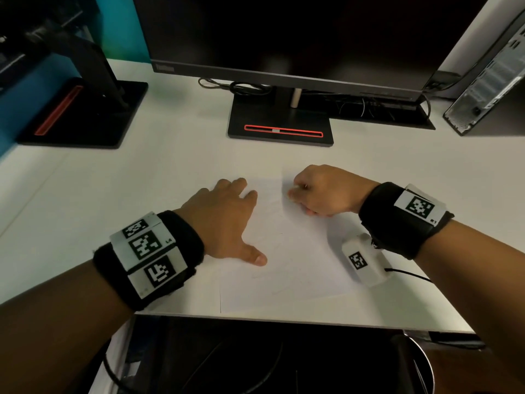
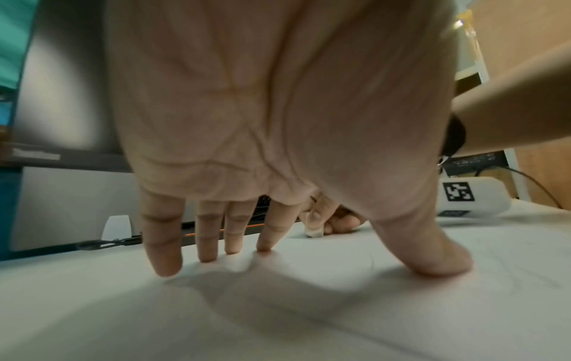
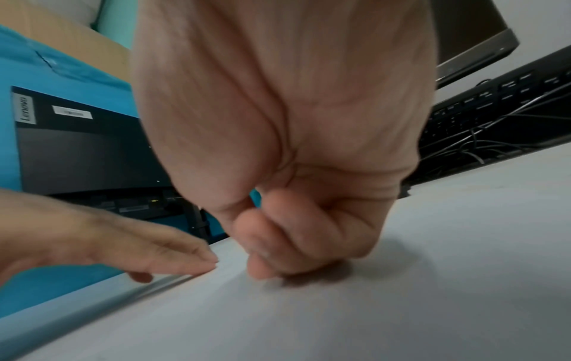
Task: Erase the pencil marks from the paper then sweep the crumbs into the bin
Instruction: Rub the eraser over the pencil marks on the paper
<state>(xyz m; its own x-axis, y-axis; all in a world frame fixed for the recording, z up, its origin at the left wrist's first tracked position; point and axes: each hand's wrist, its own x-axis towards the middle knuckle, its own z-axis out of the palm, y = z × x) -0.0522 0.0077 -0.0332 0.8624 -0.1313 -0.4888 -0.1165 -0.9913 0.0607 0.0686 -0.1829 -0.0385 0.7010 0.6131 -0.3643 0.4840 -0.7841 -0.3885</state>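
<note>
Matt white paper (image 1: 287,251) on a smooth white desk (image 1: 113,189)

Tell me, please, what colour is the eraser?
White eraser, clearest in the left wrist view.

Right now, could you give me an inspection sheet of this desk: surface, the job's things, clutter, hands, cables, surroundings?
Surface: white desk, bare patches around the sheet.
Job's things: paper lies flat near the front edge, faint pencil marks on it; a small white eraser touches the sheet; bin rim below the desk, at the right.
Clutter: nothing seen.
Hands: left hand spread flat, pressing the paper; right hand curled, pinching the eraser.
Cables: tangle behind the monitor stand; a thin black lead from the right wrist unit.
Surroundings: dark monitor, second stand at left, computer tower at right.
</note>
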